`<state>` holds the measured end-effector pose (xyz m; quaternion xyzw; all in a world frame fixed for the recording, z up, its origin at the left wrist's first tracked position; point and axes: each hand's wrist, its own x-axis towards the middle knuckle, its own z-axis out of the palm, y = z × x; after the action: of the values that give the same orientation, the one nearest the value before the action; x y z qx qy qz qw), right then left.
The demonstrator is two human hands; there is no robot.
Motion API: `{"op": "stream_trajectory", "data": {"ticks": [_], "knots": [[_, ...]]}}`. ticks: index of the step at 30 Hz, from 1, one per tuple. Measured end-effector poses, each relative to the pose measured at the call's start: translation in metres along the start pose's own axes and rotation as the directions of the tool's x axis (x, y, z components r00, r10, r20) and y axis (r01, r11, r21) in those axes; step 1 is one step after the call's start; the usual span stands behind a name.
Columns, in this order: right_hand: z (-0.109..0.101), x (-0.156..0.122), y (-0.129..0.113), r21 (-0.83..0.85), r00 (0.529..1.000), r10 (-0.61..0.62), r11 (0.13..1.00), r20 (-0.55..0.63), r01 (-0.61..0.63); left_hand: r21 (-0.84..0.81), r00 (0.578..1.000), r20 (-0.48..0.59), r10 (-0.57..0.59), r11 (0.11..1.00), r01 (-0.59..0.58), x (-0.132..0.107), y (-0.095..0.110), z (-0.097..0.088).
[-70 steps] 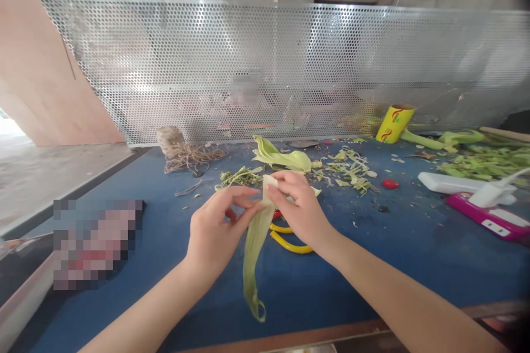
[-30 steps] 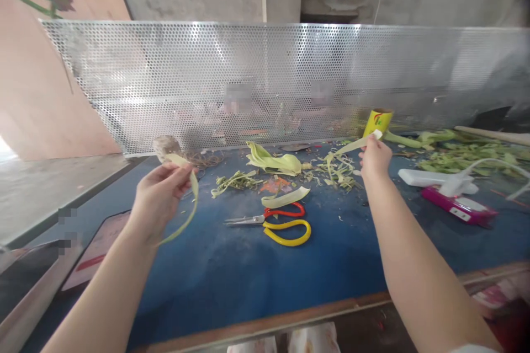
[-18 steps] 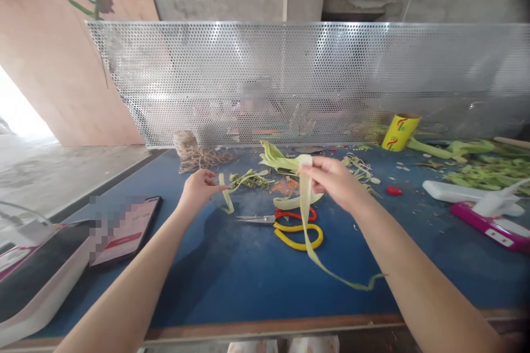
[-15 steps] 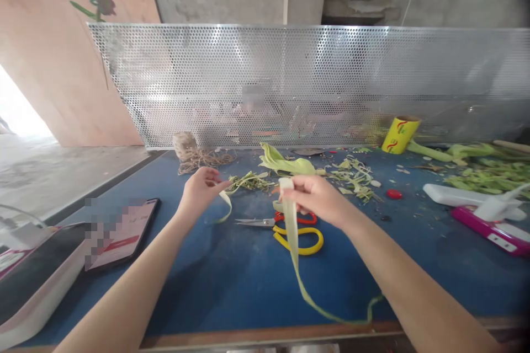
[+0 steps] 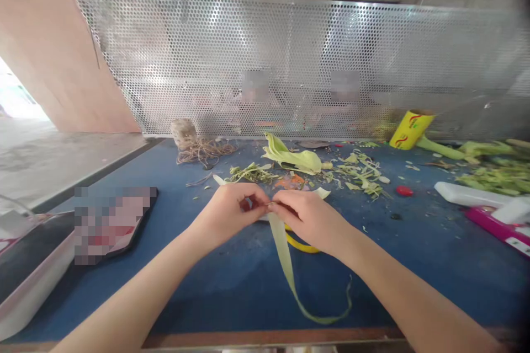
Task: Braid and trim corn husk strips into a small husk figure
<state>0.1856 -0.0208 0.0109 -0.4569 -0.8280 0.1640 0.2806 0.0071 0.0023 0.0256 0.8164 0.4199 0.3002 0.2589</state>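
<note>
A long pale-green leaf strip [image 5: 285, 265] hangs from my right hand [image 5: 312, 223], its thin end curling over the blue table. The thumb and fingers of my right hand pinch its upper end. My left hand [image 5: 232, 212] is closed in a pinch at the same spot, its fingertips meeting the right ones; the exact grip is partly hidden. Beneath my right hand lie scissors, mostly covered, with part of the yellow handle [image 5: 304, 245] showing. Pale leaf ends stick out behind both hands.
Behind my hands lie a folded green leaf [image 5: 292, 157], leaf scraps [image 5: 362, 174] and tangled twine [image 5: 205, 150]. A yellow roll [image 5: 411, 129] stands before the perforated metal screen [image 5: 232, 49]. A phone [image 5: 118, 226] lies left; a magenta power strip [image 5: 494, 229] sits right.
My hands have come together; the left moved right to meet the right at the strip's top. The scissors are now mostly covered. The view has tilted slightly down.
</note>
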Motion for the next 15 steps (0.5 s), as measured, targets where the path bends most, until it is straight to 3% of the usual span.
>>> {"op": "stream_trajectory", "data": {"ticks": [5,15], "knots": [[0.008,0.000,0.004,-0.178,0.995,-0.103,0.979,-0.001,0.101,0.096,0.995,0.053,-0.087,0.992,0.082,-0.002,0.006,0.001],[0.021,0.004,0.007,-0.074,0.976,-0.150,0.988,-0.161,0.139,0.061,0.995,0.046,-0.093,0.994,0.090,-0.008,0.010,0.008]]}}
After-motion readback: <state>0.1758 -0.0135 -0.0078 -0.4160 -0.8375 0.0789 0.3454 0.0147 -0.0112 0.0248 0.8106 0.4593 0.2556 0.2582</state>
